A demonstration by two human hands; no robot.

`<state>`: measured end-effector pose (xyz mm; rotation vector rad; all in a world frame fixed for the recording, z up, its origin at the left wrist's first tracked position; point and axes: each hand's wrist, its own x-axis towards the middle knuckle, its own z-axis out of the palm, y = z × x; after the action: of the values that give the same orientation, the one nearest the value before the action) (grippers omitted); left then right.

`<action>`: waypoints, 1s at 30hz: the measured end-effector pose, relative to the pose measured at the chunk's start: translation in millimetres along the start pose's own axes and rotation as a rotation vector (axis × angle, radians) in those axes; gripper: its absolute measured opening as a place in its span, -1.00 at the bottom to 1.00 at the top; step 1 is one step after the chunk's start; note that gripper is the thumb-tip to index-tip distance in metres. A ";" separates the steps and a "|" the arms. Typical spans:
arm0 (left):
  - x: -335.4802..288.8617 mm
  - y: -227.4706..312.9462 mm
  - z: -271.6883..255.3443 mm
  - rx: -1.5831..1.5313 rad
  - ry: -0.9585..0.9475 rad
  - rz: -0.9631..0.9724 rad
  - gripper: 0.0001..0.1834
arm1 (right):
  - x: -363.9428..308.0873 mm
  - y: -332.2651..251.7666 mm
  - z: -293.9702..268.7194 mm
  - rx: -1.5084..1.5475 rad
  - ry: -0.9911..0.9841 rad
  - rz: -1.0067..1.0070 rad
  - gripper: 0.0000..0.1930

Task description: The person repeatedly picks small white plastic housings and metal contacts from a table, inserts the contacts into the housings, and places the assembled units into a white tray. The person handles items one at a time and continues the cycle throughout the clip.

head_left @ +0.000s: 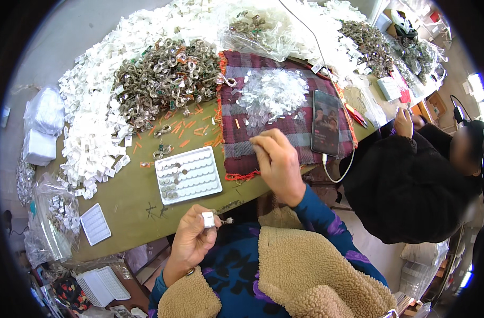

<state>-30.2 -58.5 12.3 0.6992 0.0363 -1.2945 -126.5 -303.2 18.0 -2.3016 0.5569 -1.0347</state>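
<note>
My left hand (191,238) is closed in front of my body, near the table's edge. Thumb and fingers grip a small white block (208,219), and a short, dark, shiny end sticks out to its right. Over the near edge of a plaid cloth (239,143), my right hand (280,167) has its fingertips drawn together; anything between them is too small to make out. Beyond it lies a loose pile of small clear plastic pieces (273,93). Between my hands and slightly left sits a white tray (199,174) with scalloped rows and several small round discs in it.
A phone (325,122) with a white cable rests on the cloth's right side. Coiled clear-and-brown leads (162,79) and white pieces (93,106) heap up at the back left. Red-handled pliers (356,115) lie at right, near another person (406,180). A second tray (95,224) is at left.
</note>
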 end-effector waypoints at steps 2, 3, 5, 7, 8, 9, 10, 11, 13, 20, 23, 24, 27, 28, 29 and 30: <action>4.2 -0.3 -4.9 0.067 -0.013 -0.011 -0.71 | 6.9 14.2 3.0 -0.023 -0.039 -0.037 -0.85; 5.3 -0.9 -7.3 0.078 -0.024 -0.016 -0.71 | 9.9 18.8 4.6 -0.033 -0.056 -0.057 -0.86; 5.5 -1.6 -11.3 0.086 -0.037 -0.019 -0.70 | 14.8 24.1 7.5 -0.049 -0.102 -0.053 -0.85; 5.3 -1.2 -13.5 0.083 -0.042 -0.014 -0.71 | 18.9 27.8 8.3 -0.074 -0.154 -0.066 -0.86; 5.4 -1.2 -13.7 0.080 -0.056 -0.011 -0.72 | 20.5 30.3 7.9 -0.091 -0.187 -0.078 -0.86; 5.8 -0.5 -13.8 0.078 -0.070 -0.006 -0.72 | 21.4 32.6 7.8 -0.103 -0.215 -0.090 -0.86; 6.3 -0.1 -13.5 0.062 -0.085 -0.001 -0.73 | 22.6 35.4 8.5 -0.122 -0.236 -0.108 -0.89; 6.8 0.3 -13.0 0.072 -0.093 -0.004 -0.74 | 23.0 37.7 9.3 -0.137 -0.251 -0.125 -0.91; 7.0 0.5 -11.9 0.046 -0.120 0.000 -0.75 | 26.0 41.3 12.4 -0.189 -0.296 -0.179 -0.95; -13.5 -0.4 -17.5 -0.035 -0.079 0.072 -0.72 | 26.7 -8.7 3.1 0.052 -0.273 0.199 -0.96; -26.4 -0.7 -23.7 -0.028 -0.040 0.179 -0.65 | -12.1 -65.3 5.6 0.568 -0.523 0.375 -0.94; -30.7 -0.4 -25.6 -0.055 -0.054 0.201 -0.67 | -25.0 -81.3 7.7 0.731 -0.625 0.389 -0.94; -43.0 2.0 -29.5 -0.127 -0.119 0.277 -0.72 | -47.4 -111.2 35.7 0.893 -0.442 0.195 -0.90; -47.6 2.5 -29.9 -0.115 -0.104 0.292 -0.72 | -49.3 -114.7 42.7 0.775 -0.400 0.024 -0.88; -51.5 3.2 -29.9 -0.113 -0.106 0.309 -0.72 | -53.9 -119.8 46.3 0.803 -0.427 0.099 -0.87; -54.7 3.7 -29.6 -0.120 -0.121 0.329 -0.72 | -54.7 -121.6 49.0 0.807 -0.446 0.064 -0.88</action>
<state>-33.0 3.8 12.4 0.4988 -0.0958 -1.0070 -105.0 -164.1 37.8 -1.6815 0.0062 -0.5310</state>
